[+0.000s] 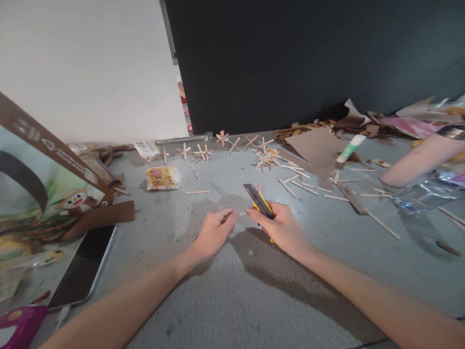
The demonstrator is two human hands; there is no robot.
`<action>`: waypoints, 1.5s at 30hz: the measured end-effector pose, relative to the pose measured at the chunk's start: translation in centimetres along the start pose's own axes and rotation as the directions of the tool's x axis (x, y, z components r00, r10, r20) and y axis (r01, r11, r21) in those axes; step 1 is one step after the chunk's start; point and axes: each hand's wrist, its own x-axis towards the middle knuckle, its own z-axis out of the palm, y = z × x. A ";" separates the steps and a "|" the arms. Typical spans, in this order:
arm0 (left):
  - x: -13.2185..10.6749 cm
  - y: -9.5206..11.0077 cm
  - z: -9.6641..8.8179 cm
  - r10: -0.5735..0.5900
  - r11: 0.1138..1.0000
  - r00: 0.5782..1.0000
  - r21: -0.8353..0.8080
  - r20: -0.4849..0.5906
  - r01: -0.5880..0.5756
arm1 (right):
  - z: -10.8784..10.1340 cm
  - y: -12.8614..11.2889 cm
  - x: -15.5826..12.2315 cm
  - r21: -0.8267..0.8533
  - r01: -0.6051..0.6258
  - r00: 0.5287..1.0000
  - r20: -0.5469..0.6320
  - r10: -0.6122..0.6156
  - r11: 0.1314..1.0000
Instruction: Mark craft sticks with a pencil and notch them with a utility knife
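The left hand (213, 231) pinches one end of a short wooden stick (243, 214) between thumb and fingertips, just above the middle of the bench (203, 295). The right hand (288, 227) grasps a yellow and black cutter (267, 209), pointed toward the bench's far edge, and its thumb and finger meet the stick's other end; a thin pinkish thing beside the cutter is too small to make out, perhaps another stick. Beyond the left hand lie a single stick (197, 192) and a yellow packet (162, 178). Loose sticks (307, 187) spread from beyond the right hand toward the bench's right edge, near a green and white tube (350, 149) and a pink bottle (416, 157). Along the far edge stand or lie star-shaped stick pieces (200, 152), with a cardboard sheet (312, 148) to their right. Toward the left edge are a phone (84, 264) and a printed bag (58, 169), with a purple object (25, 325) in the near left corner
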 end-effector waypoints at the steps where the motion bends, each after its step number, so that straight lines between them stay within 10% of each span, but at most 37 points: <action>1: 0.0 -0.1 0.0 -0.002 1.000 1.000 -0.026 -0.028 0.001 | 0.0 -0.1 -0.1 0.013 -0.014 1.000 0.013 0.014 1.000; 6: 0.1 -0.3 -0.2 0.053 0.988 0.987 -0.138 -0.155 -0.075 | 0.4 -0.5 -0.5 0.149 -0.085 0.993 0.094 0.071 0.985; 12: 0.3 -0.2 0.1 0.106 0.987 0.992 -0.112 -0.061 -0.113 | 1.4 0.3 -0.7 0.231 -0.095 0.995 0.064 0.082 0.968; 19: 0.6 -0.5 0.1 0.235 0.972 0.969 0.023 -0.072 -0.234 | 1.1 0.9 -0.7 -0.010 0.079 0.990 0.116 -0.077 0.997; 25: 1.1 -1.3 0.5 0.059 0.972 0.993 -0.222 -0.099 -0.080 | 0.0 0.5 -0.9 -0.239 0.265 0.963 0.104 -0.247 0.934; 32: 1.0 -1.4 0.4 0.033 0.988 0.990 -0.147 -0.135 -0.053 | -0.3 0.8 -1.4 -0.401 0.507 0.859 0.164 -0.485 0.763; 45: 0.6 -0.9 0.2 0.040 0.997 0.990 0.069 -0.133 -0.031 | -0.2 1.5 -1.3 -0.449 0.539 0.836 0.179 -0.519 0.713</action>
